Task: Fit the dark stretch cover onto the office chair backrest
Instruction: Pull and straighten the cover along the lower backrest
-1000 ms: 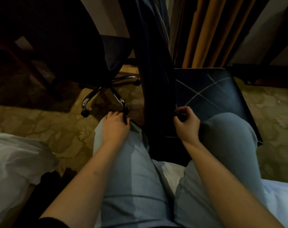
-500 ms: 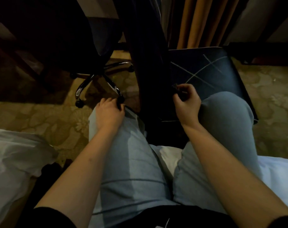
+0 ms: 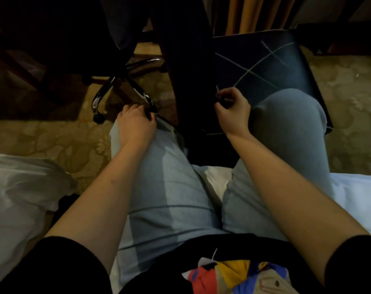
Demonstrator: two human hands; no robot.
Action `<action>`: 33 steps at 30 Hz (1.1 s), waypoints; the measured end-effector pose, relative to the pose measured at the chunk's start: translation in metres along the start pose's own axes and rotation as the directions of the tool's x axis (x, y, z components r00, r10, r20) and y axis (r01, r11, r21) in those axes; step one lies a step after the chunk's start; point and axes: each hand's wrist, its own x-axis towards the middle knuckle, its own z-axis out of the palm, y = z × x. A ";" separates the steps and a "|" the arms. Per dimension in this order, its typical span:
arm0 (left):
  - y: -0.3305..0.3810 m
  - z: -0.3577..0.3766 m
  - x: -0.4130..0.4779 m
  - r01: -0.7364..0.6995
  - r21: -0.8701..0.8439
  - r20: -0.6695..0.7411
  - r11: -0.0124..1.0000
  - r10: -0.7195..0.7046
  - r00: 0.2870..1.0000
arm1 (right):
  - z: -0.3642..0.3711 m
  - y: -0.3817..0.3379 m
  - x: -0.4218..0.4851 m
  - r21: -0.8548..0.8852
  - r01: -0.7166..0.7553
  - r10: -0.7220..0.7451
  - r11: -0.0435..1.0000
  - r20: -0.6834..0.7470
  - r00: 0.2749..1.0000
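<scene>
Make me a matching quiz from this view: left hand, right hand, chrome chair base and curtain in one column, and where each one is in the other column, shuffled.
Column one:
1 left hand
2 right hand
3 chrome chair base
4 curtain

Column two:
A on the carpet, left of the dark stretch cover
B hanging at the top of the view
C on the left knee
D beside the right knee, pinching the cover's edge

Pairs: 1-C, 2-D, 3-A, 4-B
</scene>
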 end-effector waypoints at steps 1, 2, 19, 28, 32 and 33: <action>0.000 0.000 0.000 -0.003 -0.001 0.001 1.000 0.003 1.000 | -0.001 -0.003 0.000 0.030 0.022 -0.021 0.999 -0.036 0.999; 0.000 0.000 0.000 -0.003 0.000 -0.001 1.000 0.003 1.000 | -0.001 -0.004 0.000 0.054 0.044 -0.040 0.998 -0.067 0.997; 0.003 -0.005 -0.005 -0.025 -0.001 0.001 1.000 0.025 1.000 | 0.005 0.007 0.000 -0.098 -0.077 0.086 0.992 0.091 0.992; 0.004 -0.003 -0.002 0.015 -0.040 -0.018 0.999 -0.015 1.000 | 0.006 0.007 0.002 -0.073 -0.064 0.067 0.995 0.036 0.997; 0.005 -0.007 -0.003 0.029 -0.042 0.006 0.999 -0.029 1.000 | 0.002 0.004 0.004 0.036 0.031 -0.028 0.999 -0.082 0.996; 0.005 -0.006 -0.002 0.025 -0.027 0.013 0.999 -0.025 1.000 | 0.000 0.001 0.003 0.059 0.062 -0.056 0.996 -0.107 0.993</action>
